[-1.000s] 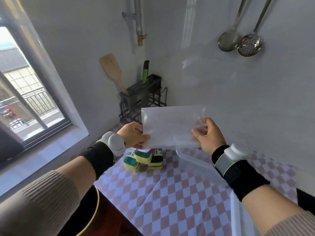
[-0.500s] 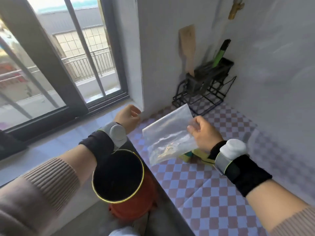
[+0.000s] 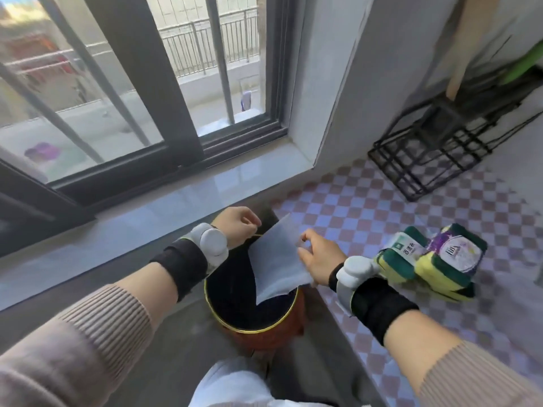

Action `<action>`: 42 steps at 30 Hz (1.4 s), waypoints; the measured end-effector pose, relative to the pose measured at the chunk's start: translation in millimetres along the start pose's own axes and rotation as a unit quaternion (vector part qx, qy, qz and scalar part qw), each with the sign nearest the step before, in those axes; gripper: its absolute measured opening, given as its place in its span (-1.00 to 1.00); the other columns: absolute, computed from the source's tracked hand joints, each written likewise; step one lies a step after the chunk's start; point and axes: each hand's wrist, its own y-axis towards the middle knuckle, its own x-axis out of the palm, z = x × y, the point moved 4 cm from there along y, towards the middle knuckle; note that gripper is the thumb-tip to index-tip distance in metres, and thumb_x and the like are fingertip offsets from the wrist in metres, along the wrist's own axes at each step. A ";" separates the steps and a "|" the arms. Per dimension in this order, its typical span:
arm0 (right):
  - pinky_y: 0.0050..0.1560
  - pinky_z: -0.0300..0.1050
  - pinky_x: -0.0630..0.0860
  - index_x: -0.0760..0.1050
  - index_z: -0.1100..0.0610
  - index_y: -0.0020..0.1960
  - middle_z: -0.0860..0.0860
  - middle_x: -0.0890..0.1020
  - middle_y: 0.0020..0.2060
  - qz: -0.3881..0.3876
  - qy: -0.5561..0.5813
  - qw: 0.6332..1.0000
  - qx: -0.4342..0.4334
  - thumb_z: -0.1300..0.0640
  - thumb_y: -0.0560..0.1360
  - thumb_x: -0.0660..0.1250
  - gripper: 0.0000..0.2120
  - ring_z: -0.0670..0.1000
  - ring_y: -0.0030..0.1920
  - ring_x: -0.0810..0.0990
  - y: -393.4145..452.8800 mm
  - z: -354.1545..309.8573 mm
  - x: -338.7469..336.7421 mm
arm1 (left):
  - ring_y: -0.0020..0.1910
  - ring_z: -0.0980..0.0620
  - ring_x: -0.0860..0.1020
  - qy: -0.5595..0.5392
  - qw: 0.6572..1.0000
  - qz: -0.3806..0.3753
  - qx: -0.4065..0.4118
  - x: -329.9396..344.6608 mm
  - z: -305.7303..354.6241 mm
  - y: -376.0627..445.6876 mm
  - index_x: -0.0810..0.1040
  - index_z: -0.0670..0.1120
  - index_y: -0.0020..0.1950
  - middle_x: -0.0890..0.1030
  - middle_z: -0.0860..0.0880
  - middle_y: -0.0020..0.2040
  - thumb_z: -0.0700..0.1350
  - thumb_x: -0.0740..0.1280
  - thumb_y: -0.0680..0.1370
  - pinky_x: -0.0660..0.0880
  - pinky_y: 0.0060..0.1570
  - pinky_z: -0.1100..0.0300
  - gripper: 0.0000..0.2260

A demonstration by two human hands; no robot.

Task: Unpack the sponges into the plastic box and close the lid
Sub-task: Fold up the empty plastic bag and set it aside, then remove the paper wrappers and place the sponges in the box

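My right hand [image 3: 318, 258] pinches the empty clear plastic wrapper [image 3: 274, 267] by its upper right edge and holds it over the open mouth of a red bin [image 3: 266, 333]. My left hand [image 3: 236, 230] hovers just left of the wrapper with its fingers curled, and a thin sliver sticks out from them; what it is I cannot tell. Several yellow-and-green sponges [image 3: 432, 257] lie in a loose pile with paper labels on the checkered counter [image 3: 367, 207], right of my right wrist. The plastic box is out of view.
A black wire rack [image 3: 435, 151] with utensils stands at the counter's far right corner against the wall. A grey window sill [image 3: 147, 212] and dark-framed window run along the left. The bin stands on the floor below the counter edge.
The view swung down and left. The wrapper went from above the counter to above the bin. My left hand let go of it, and only my right hand holds it now.
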 end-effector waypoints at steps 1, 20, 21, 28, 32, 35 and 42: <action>-0.24 0.02 0.61 0.36 0.01 0.17 0.17 0.67 -0.14 -0.008 -0.007 1.000 0.002 0.01 0.60 0.19 -0.83 0.22 -0.32 0.67 2.1 0.9 4.7 | -0.24 0.04 0.62 -0.006 1.000 -0.003 -0.006 1.0 -2.8 -0.3 0.59 0.08 -0.21 0.65 0.02 -0.24 -0.19 0.33 0.48 0.63 -0.08 0.10 -0.82; -0.31 -0.09 0.54 0.58 0.13 -0.04 0.03 0.68 -0.27 0.108 0.195 0.975 0.019 0.05 0.59 0.25 -0.81 0.00 -0.32 0.63 -54.8 21.6 -101.6 | -0.20 -0.01 0.61 -0.034 0.985 -0.135 0.097 61.4 100.6 23.9 0.60 -0.02 -0.19 0.65 -0.08 -0.21 -0.25 0.33 0.48 0.60 -0.13 0.09 -0.85; -0.32 -0.11 0.53 0.58 0.15 -0.04 0.03 0.67 -0.30 0.122 0.204 0.971 0.024 0.06 0.59 0.25 -0.81 0.00 -0.33 0.62 -62.7 27.5 -109.4 | -0.22 -0.01 0.60 -0.030 0.982 -0.149 0.115 70.1 115.5 21.5 0.60 -0.02 -0.19 0.64 -0.07 -0.21 -0.27 0.33 0.49 0.58 -0.16 0.13 -0.84; -0.36 -0.25 0.48 0.58 0.16 -0.01 0.04 0.66 -0.32 0.211 0.216 0.952 0.048 0.10 0.61 0.25 -0.83 -0.03 -0.38 0.60 -116.5 76.1 -149.6 | -0.19 -0.03 0.60 -0.012 0.967 -0.200 0.159 132.8 190.9 -4.8 0.58 -0.03 -0.13 0.65 -0.13 -0.13 -0.26 0.30 0.51 0.61 -0.10 0.06 -0.86; -0.42 -0.27 0.49 0.52 0.02 0.08 0.05 0.70 -0.24 0.288 0.201 0.933 0.075 0.10 0.61 0.23 -0.89 -0.02 -0.37 0.62 -144.1 106.2 -170.5 | -0.12 -0.09 0.64 -0.003 0.969 -0.186 0.162 167.3 220.0 -18.9 0.56 -0.10 0.08 0.65 -0.10 -0.04 -0.12 0.34 0.54 0.65 -0.03 -0.02 -0.85; -0.25 -0.09 0.60 0.43 -0.03 0.16 0.01 0.69 -0.18 0.329 0.176 0.924 0.090 0.07 0.60 0.23 -0.86 -0.02 -0.29 0.67 -160.1 132.1 -180.2 | -0.01 -0.09 0.62 0.032 0.975 -0.172 0.140 195.2 235.5 -24.0 0.48 -0.06 0.28 0.61 -0.05 0.11 0.10 0.42 0.47 0.59 -0.04 0.06 -0.56; -0.17 -0.05 0.62 0.37 -0.06 0.20 0.02 0.70 -0.21 0.307 0.184 0.929 0.097 0.04 0.59 0.24 -0.80 -0.04 -0.22 0.68 -180.0 170.1 -180.1 | 0.07 -0.09 0.52 0.136 0.975 -0.134 0.114 246.7 246.0 -30.1 0.31 -0.09 0.38 0.55 -0.10 0.22 0.17 0.47 0.40 0.44 -0.02 0.12 -0.32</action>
